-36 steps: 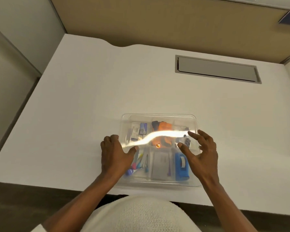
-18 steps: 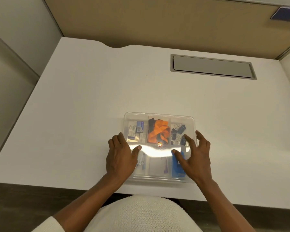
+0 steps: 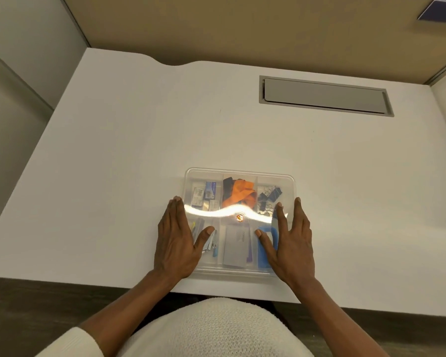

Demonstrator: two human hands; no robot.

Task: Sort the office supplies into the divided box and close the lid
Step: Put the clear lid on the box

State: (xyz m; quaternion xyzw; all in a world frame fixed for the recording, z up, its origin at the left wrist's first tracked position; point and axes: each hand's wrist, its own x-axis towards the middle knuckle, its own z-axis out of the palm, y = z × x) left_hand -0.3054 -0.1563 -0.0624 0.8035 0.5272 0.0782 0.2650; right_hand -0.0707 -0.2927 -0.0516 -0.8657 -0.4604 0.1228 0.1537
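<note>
A clear divided box (image 3: 238,171) sits near the front edge of the white desk, with its transparent lid (image 3: 289,184) lying flat on top. Through the lid I see small staple boxes (image 3: 206,194), an orange and black lanyard (image 3: 238,193), black binder clips (image 3: 268,197), pens (image 3: 211,243), a grey pad (image 3: 236,247) and a blue item (image 3: 268,235). My left hand (image 3: 178,240) lies flat on the lid's left side, fingers spread. My right hand (image 3: 291,240) lies flat on the right side. Neither hand grips anything.
A grey cable hatch (image 3: 325,96) is set into the white desk (image 3: 113,150) at the back right. Partition walls enclose the desk at the back and on both sides. A bright glare streak crosses the lid.
Both hands have flattened and slid outward to the lid's left and right edges. The lid now lies level on the box; the glare streak shifted.
</note>
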